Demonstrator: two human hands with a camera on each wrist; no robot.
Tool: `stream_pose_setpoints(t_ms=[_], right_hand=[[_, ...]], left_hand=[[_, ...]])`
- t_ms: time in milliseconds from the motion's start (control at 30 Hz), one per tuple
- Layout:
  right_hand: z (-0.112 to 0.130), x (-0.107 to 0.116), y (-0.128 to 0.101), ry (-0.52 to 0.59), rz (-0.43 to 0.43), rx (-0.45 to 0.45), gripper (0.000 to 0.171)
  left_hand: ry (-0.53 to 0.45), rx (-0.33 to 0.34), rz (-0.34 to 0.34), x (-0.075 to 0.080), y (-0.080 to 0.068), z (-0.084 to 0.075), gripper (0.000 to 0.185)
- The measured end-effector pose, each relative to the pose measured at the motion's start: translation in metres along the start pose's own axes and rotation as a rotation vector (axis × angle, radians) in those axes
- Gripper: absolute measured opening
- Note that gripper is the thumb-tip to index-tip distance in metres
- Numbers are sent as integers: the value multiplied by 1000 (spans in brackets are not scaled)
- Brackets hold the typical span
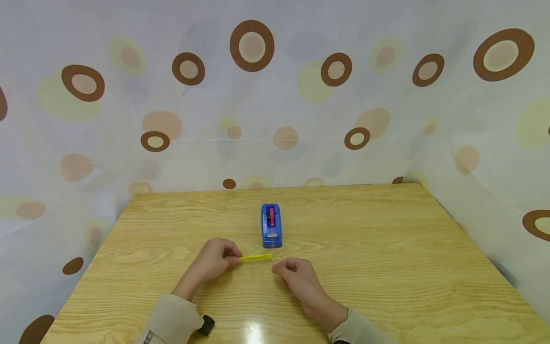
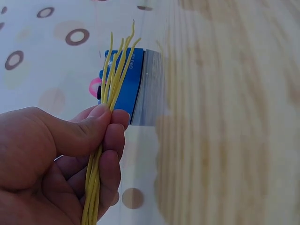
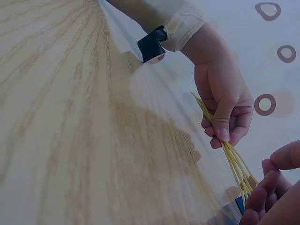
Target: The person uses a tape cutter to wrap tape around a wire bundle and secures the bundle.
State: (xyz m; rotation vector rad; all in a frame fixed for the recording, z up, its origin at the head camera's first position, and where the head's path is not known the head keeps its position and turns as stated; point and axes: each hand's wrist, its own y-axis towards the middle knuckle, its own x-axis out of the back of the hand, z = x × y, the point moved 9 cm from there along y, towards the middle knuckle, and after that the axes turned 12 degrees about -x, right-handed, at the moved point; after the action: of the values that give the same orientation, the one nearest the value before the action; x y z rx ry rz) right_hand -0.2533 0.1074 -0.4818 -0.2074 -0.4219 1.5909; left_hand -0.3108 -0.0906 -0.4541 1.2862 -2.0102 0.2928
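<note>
My left hand (image 1: 216, 258) pinches a bundle of thin yellow strands (image 1: 257, 257) between thumb and fingers. Up close in the left wrist view, the strands (image 2: 115, 79) fan out above the thumb; their lower part lies along the curled fingers. Close to their free ends, my right hand (image 1: 301, 282) has its thumb and index fingertips together; whether something clear is between them cannot be told. In the right wrist view, the right-hand fingers (image 3: 267, 187) partly cover the strand ends. Just beyond both hands stands a blue tape dispenser (image 1: 271, 241) with a pink core; a faint pale strip shows at its front.
A wooden table (image 1: 386, 239) lies under both hands. White cloth with brown and pastel circles (image 1: 301, 114) rises behind it and at the sides. A black band (image 1: 207, 326) sits by the left sleeve.
</note>
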Motion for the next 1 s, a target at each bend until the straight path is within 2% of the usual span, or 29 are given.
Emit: stream_pose_setpoints(t_ms=[400, 1000], right_hand=[[1, 0, 0, 22, 13, 2, 21], [0, 0, 1, -4, 0, -4, 22]], left_hand=[[-34, -5, 21, -11, 6, -4, 5], [-63, 0, 37, -22, 15, -11, 5]])
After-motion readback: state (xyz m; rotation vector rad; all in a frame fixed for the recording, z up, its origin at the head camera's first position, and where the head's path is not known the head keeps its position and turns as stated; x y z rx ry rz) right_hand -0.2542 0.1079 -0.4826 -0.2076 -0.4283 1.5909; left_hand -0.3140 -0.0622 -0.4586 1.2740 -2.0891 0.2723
